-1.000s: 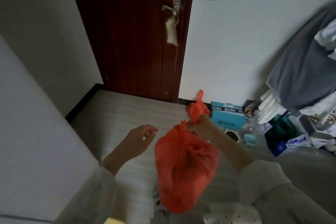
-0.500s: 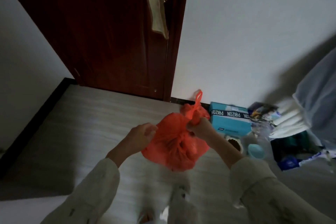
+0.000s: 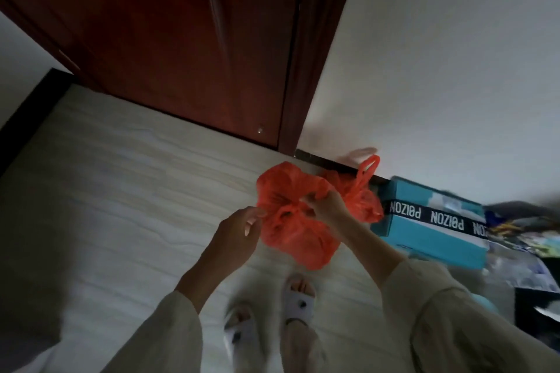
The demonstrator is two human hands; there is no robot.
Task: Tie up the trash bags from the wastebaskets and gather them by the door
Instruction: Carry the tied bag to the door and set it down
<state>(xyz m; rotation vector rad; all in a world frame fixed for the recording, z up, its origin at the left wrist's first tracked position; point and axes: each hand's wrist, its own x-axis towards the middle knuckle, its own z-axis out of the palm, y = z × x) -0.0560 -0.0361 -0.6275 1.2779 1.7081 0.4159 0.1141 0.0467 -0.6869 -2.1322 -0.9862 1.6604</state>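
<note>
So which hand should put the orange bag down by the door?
Probably the right hand: it grips the orange bag at its gathered top. The left hand only pinches the bag's edge. The door is just ahead.

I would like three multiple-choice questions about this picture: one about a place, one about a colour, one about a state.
1. Where is the teal cardboard box?
A. on the floor against the white wall
B. in front of the door
C. in a hand

2. What colour is the thin plastic trash bag?
A. black
B. orange-red
C. white

3. What are the hands doing?
A. both hang free
B. only the left grips
C. both pinch the bag's top

Answers: 1 A, it lies below the wall. 2 B, clearly orange-red. 3 C, left hand and right hand pinch the gathered plastic.
</note>
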